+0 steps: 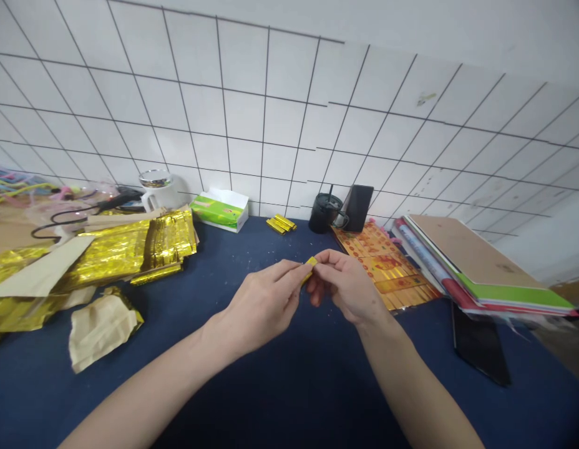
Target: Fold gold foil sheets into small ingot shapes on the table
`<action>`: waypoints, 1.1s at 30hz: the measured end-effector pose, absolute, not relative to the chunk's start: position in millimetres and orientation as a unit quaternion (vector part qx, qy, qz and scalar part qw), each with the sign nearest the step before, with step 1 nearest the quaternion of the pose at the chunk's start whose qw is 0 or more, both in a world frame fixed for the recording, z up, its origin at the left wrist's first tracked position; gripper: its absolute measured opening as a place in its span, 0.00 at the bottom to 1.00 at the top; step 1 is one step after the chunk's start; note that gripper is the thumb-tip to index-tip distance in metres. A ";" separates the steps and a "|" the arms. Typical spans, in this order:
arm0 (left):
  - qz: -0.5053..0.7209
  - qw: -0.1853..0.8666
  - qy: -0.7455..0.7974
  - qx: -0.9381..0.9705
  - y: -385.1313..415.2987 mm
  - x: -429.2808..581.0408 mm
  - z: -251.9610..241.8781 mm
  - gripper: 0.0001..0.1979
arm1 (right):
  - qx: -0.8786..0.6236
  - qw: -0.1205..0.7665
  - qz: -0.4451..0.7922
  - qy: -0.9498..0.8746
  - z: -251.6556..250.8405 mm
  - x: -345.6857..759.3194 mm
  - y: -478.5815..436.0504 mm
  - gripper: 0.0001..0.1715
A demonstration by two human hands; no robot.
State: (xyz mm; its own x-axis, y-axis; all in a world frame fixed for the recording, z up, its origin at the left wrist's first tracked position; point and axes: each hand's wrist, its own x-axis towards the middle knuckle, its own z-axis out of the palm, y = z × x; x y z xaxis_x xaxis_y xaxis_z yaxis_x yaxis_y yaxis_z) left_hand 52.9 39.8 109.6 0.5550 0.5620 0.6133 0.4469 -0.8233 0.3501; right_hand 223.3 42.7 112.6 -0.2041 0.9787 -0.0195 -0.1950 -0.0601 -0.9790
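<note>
A small piece of gold foil paper (311, 268) is pinched between my two hands above the dark blue table. My left hand (269, 299) grips its left part with thumb and fingers closed, hiding much of it. The fingertips of my right hand (342, 280) close on its right end. Beyond them, near the wall, lie several small folded gold foil pieces (281, 223) side by side. To the left spreads a stack of gold foil sheets (116, 249), with a crumpled sheet (102, 327), pale side up, in front of it.
A white lidded mug (159, 190) and a green tissue pack (220, 211) stand at the back left. Back right are a black mug (325, 213), an upright phone (359, 207) and orange-gold printed sheets (387, 265). Stacked notebooks (486, 259) overlap a black tablet-like object (481, 349) at right.
</note>
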 end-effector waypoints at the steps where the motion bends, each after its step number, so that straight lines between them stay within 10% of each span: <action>1: 0.373 0.085 0.290 0.877 39.6 52.6 109.9 0.20 | -0.404 0.487 0.610 -0.476 113.0 223.9 42.7 0.07; 24: 0.368 0.331 0.331 0.804 38.7 53.2 124.5 0.22 | -0.377 0.541 0.663 -0.354 118.2 225.7 48.0 0.10; 33: 0.415 0.419 0.357 0.724 44.8 54.5 120.0 0.19 | -0.403 0.540 0.279 -0.685 111.0 213.5 31.8 0.09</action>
State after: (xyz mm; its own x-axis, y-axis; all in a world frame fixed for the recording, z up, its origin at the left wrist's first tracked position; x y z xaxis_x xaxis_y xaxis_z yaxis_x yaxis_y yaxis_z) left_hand 54.5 44.8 120.0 0.4000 0.8652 0.3024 0.1685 -0.3938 0.9036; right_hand 213.5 31.8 111.0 -0.0928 0.8526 0.5143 0.2513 0.5198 -0.8165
